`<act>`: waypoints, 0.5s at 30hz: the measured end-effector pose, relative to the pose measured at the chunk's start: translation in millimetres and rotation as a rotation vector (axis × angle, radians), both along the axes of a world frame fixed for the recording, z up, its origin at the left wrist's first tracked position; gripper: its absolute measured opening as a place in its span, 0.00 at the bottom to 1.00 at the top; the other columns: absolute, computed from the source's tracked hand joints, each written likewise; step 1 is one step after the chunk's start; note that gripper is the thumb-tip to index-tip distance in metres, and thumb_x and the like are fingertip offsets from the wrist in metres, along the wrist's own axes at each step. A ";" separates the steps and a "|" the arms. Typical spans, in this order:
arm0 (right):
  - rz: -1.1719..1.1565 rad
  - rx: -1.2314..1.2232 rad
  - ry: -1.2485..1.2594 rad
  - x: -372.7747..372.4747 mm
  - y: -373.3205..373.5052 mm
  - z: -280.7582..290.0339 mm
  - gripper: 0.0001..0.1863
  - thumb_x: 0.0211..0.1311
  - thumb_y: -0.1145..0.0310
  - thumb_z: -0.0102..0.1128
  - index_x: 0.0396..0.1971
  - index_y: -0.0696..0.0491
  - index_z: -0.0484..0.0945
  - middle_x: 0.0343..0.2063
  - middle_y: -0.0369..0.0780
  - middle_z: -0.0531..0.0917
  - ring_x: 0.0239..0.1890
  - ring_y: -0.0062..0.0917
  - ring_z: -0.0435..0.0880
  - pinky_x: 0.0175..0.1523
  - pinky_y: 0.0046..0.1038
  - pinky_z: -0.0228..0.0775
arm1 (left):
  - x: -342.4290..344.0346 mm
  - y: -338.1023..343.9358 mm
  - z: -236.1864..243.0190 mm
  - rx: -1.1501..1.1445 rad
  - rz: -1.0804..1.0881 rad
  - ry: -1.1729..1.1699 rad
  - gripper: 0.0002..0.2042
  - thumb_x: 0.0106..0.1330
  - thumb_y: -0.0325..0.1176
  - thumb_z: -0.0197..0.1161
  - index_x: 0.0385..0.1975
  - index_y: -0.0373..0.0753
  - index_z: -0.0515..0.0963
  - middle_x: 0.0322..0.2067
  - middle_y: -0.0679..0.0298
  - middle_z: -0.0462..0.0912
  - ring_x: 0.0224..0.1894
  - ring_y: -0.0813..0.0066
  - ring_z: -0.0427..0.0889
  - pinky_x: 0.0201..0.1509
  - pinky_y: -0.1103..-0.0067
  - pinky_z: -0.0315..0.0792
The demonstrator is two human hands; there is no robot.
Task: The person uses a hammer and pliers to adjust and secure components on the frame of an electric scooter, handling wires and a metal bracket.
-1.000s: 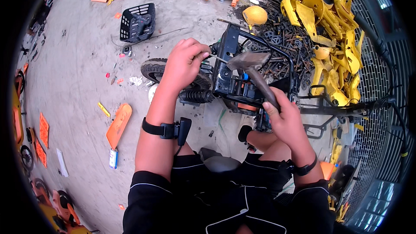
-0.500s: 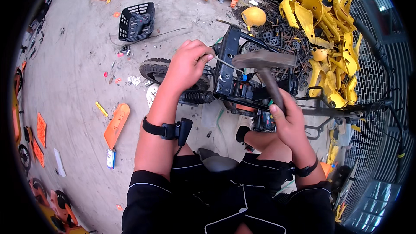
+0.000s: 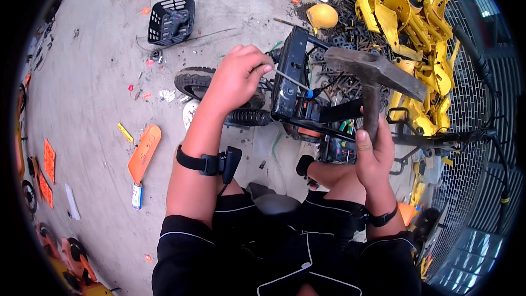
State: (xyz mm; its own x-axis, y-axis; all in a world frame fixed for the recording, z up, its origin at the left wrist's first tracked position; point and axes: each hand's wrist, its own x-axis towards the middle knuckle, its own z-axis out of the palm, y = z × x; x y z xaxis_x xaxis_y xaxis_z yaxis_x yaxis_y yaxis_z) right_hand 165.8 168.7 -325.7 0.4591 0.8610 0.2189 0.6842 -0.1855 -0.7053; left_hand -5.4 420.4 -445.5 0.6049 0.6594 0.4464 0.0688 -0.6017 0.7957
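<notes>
My left hand (image 3: 236, 81) is closed, pinching a thin metal rod (image 3: 290, 77) between thumb and fingers. The rod slants down to the right across the black metal bike frame (image 3: 286, 85), its far end near a blue fitting (image 3: 309, 94); whether it touches that fitting I cannot tell. In my right hand (image 3: 376, 156) a hammer (image 3: 371, 104) is gripped by its handle. The worn steel head is raised to the right of the rod, apart from it. Below my left hand are the frame's tyre (image 3: 189, 82) and a black ribbed shock absorber (image 3: 249, 117).
Broken yellow plastic panels (image 3: 433, 60) are piled at the right by a brick wall. Loose dark metal parts (image 3: 350, 33) lie beyond the frame. A black basket (image 3: 171, 20), orange panel (image 3: 145, 153), spray can (image 3: 137, 196) and yellow cutter (image 3: 125, 132) lie on the left floor.
The hammer has moved to the right, away from the rod, and its head has turned. My left hand holds the rod in nearly the same place.
</notes>
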 end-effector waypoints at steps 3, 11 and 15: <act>0.001 -0.326 -0.049 -2.6 9.3 -7.3 0.19 0.73 0.67 0.60 0.59 0.59 0.74 0.31 0.32 0.76 0.33 0.14 0.71 0.39 0.21 0.68 | 1.5 -0.7 -1.1 0.018 -0.026 -0.005 0.03 0.64 0.25 0.66 0.36 0.37 0.83 0.33 0.61 0.81 0.40 0.60 0.76 0.49 0.70 0.71; 0.026 -0.246 -0.057 -5.4 7.0 -4.2 0.19 0.71 0.68 0.61 0.58 0.57 0.74 0.32 0.36 0.78 0.33 0.16 0.73 0.41 0.22 0.69 | 0.2 0.9 2.4 0.016 -0.045 -0.011 0.03 0.64 0.26 0.66 0.36 0.37 0.82 0.31 0.61 0.80 0.40 0.59 0.75 0.48 0.69 0.71; 0.118 -0.177 -0.076 -14.7 13.9 16.0 0.20 0.69 0.71 0.63 0.59 0.55 0.74 0.32 0.42 0.83 0.30 0.25 0.81 0.36 0.27 0.74 | -1.2 5.0 2.1 0.017 -0.032 -0.021 0.03 0.63 0.25 0.66 0.35 0.37 0.82 0.31 0.61 0.80 0.39 0.59 0.75 0.47 0.69 0.71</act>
State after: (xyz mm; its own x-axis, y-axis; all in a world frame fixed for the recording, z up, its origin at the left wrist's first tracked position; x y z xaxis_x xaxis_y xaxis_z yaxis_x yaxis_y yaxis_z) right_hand 151.1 182.6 -309.6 0.3405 0.9359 0.0898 0.7582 -0.2169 -0.6149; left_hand -6.7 425.4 -443.4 0.6158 0.6322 0.4702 0.0324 -0.6166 0.7866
